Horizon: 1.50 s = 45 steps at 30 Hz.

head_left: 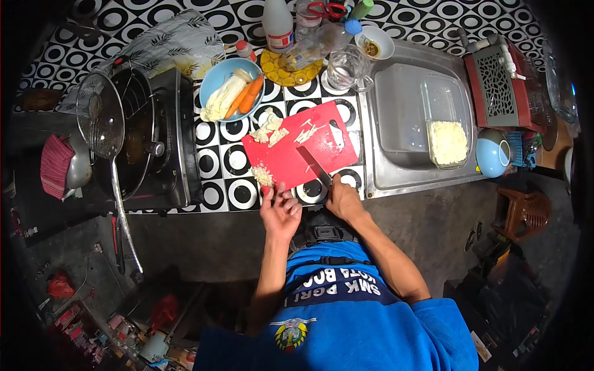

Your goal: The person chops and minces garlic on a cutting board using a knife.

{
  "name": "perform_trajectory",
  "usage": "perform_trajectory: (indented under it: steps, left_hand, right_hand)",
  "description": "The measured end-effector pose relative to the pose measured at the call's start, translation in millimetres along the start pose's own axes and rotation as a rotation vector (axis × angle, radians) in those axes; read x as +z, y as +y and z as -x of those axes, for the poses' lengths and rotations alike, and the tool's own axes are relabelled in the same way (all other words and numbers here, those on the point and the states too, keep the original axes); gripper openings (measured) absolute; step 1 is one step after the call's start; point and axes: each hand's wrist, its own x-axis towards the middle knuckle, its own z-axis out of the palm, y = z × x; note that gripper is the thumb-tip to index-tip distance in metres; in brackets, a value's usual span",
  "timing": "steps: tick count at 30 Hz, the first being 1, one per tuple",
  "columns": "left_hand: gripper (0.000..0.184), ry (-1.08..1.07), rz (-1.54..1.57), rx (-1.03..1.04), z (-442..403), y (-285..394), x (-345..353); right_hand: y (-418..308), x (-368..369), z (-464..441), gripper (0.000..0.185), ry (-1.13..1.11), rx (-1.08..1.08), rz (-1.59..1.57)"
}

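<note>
My right hand (344, 199) is closed round the handle of a knife, whose dark blade (314, 163) lies over the red cutting board (334, 145). At the board's lower left edge my left hand (282, 209) is palm up with its fingers apart and curled a little, holding nothing. Just above its fingers is a small heap of finely chopped pale pieces (262, 175). Larger pale slices (268, 128) sit at the board's upper left, and thin strips (307, 132) lie near its middle. A blue plate (210, 93) behind the board holds carrots (246, 99) and pale cabbage (224, 99).
At left are a stove (179, 142), a wok and a long-handled strainer (100, 117). Right of the board, a sink (396, 176) holds a clear container of chopped pale food (448, 143). Bottles, a glass mug (348, 69) and a small bowl (382, 38) stand at the back.
</note>
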Motion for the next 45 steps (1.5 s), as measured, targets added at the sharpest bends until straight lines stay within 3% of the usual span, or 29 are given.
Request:
perform_trajectory:
  steps: [2,7,9,15,16,19,20,23,24,27,34,45]
  left_hand:
    - [0.035,-0.065,0.211,-0.065,14.9,4.1,-2.0]
    - [0.033,-0.15,0.05,0.009,-8.7,17.0,2.3]
    - [0.033,-0.289,0.178,-0.039,-40.0,25.5,6.7]
    - [0.031,-0.309,0.115,-0.027,-100.2,21.8,37.9]
    - [0.027,-0.275,-0.06,0.051,-97.3,17.0,43.0]
    - [0.023,-0.039,-1.04,0.402,-86.7,6.2,36.5]
    - [0.021,-0.048,-1.293,0.671,-81.8,-3.1,31.4]
    - [0.023,-0.026,-1.948,0.951,-71.7,-6.6,16.7]
    - [0.024,-0.05,-1.997,1.076,-64.6,-11.7,23.5]
    - [0.022,-0.114,-2.087,1.121,-76.3,-11.2,9.9]
    - [0.013,-0.015,-2.085,1.049,-80.7,-15.6,8.7]
    - [0.013,-0.052,-2.076,1.094,-82.5,-18.8,6.7]
  right_hand:
    - [-2.0,-2.0,0.4,0.034,-0.004,0.005,0.018]
    - [-1.1,-2.2,0.3,0.035,-0.021,0.006,0.024]
    - [1.3,1.4,-2.5,0.036,-0.021,0.021,0.039]
    - [-0.3,-1.8,-0.6,0.037,-0.029,0.007,0.037]
    - [0.5,-0.8,-1.5,0.039,-0.032,0.02,0.043]
    - [1.4,-0.7,-2.0,0.042,-0.052,0.011,0.062]
    - [1.5,-0.5,-2.0,0.042,-0.049,0.013,0.064]
    - [1.2,-0.4,-2.1,0.044,-0.045,0.016,0.068]
    - [0.3,-1.8,-1.4,0.044,-0.047,0.015,0.068]
    - [-2.6,-8.2,0.0,0.045,-0.05,-0.016,0.082]
    - [-13.1,-21.4,0.9,0.045,-0.066,-0.052,0.129]
    - [-9.1,4.6,-18.2,0.05,-0.01,-0.115,0.154]
